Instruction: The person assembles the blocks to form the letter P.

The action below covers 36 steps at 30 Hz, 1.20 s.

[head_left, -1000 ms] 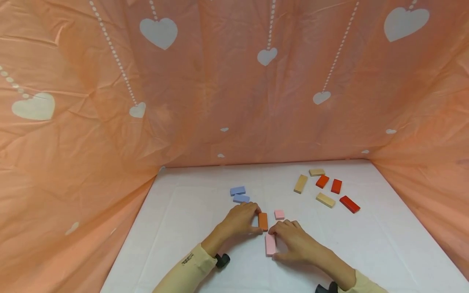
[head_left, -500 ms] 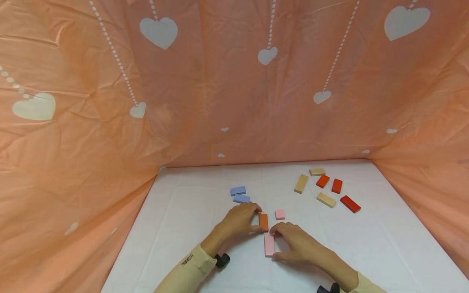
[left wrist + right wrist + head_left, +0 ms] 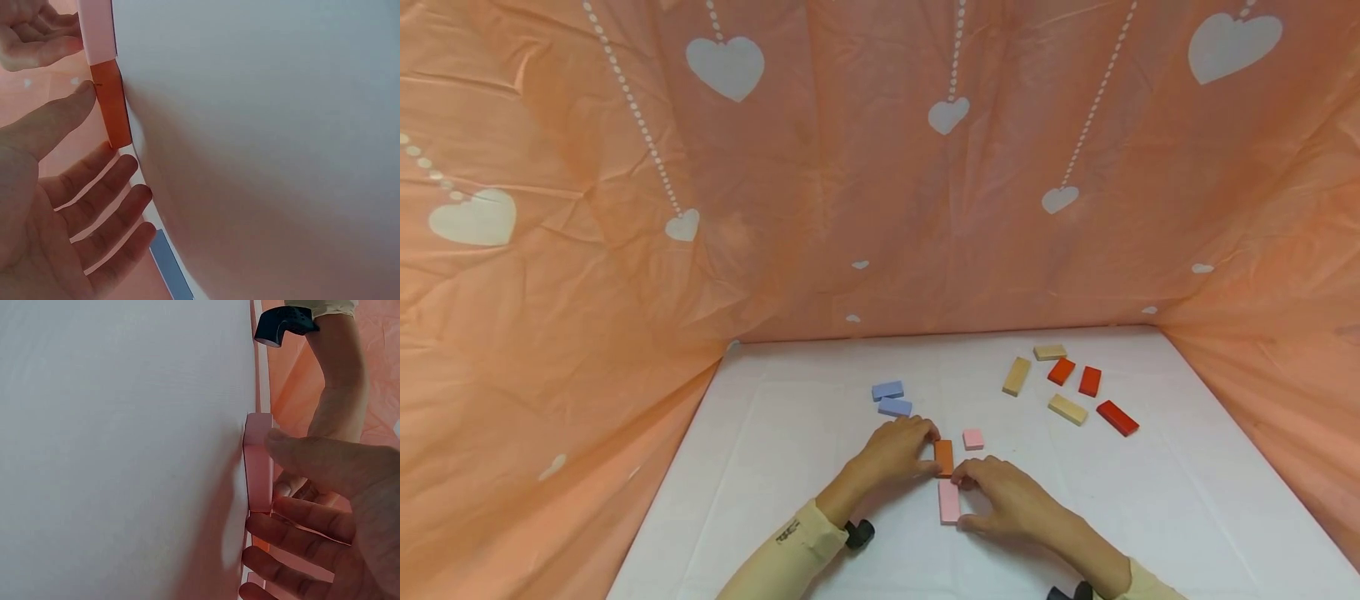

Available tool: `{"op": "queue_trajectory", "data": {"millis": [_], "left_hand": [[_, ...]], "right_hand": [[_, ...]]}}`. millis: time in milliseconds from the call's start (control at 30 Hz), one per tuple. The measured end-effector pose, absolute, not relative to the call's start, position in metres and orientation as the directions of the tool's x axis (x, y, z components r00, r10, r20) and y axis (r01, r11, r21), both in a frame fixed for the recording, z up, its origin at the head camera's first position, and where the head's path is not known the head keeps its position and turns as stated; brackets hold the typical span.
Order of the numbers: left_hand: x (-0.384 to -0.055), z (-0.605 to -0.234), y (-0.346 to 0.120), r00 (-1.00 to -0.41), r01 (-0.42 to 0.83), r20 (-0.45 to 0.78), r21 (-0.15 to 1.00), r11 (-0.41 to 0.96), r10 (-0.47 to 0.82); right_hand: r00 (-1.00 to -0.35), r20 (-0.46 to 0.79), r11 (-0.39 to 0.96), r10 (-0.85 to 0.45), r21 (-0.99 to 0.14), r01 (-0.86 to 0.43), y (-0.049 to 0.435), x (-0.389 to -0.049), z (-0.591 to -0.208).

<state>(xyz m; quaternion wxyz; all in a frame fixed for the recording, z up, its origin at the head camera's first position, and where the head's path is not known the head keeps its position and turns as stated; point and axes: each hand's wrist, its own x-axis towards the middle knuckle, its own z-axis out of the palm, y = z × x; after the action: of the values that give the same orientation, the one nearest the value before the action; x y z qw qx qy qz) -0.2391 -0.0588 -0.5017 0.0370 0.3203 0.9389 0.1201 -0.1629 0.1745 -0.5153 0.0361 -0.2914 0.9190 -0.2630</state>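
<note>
Orange block [image 3: 943, 458] lies flat on the white tabletop [image 3: 805, 433]; clock centred on it, 12 pointing away from me. My left hand [image 3: 891, 452] comes in from 9 o'clock: thumb by the near end, forefinger at the far end, pinching it lengthwise, other fingers spread. Long pink block [image 3: 949, 502] at 6, end to end with the orange, apparently touching. My right hand [image 3: 1003, 498] reaches from 4, thumb and forefinger pinching the pink near its ends. My reading: opposite flanks so neither hand crowds the other; end holds probably help keep both blocks in line. Small pink block [image 3: 973, 439] near, at 2, untouched. Two blue blocks [image 3: 887, 390] at 11, close together. Farther, toward 2: three wooden blocks [image 3: 1017, 377] and three red blocks [image 3: 1117, 418], scattered, seemingly clear of both hands' working space.
</note>
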Motion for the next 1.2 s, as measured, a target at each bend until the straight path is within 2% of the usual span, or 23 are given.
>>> {"op": "queue_trajectory", "data": {"millis": [833, 1033, 1200], "left_hand": [[-0.234, -0.501, -0.058, -0.791, 0.593, -0.007, 0.239, 0.769, 0.612], [-0.236, -0.500, -0.063, -0.821, 0.554, 0.015, 0.260, 0.791, 0.571], [-0.240, -0.498, -0.070, -0.851, 0.520, 0.071, 0.245, 0.818, 0.520]], "right_hand": [[-0.833, 0.054, 0.697, -0.550, -0.520, -0.494, 0.173, -0.164, -0.511], [-0.860, 0.024, 0.704, -0.509, -0.564, -0.432, 0.174, -0.168, -0.512], [-0.857, 0.042, 0.691, -0.514, -0.572, -0.442, 0.175, -0.173, -0.514]]}}
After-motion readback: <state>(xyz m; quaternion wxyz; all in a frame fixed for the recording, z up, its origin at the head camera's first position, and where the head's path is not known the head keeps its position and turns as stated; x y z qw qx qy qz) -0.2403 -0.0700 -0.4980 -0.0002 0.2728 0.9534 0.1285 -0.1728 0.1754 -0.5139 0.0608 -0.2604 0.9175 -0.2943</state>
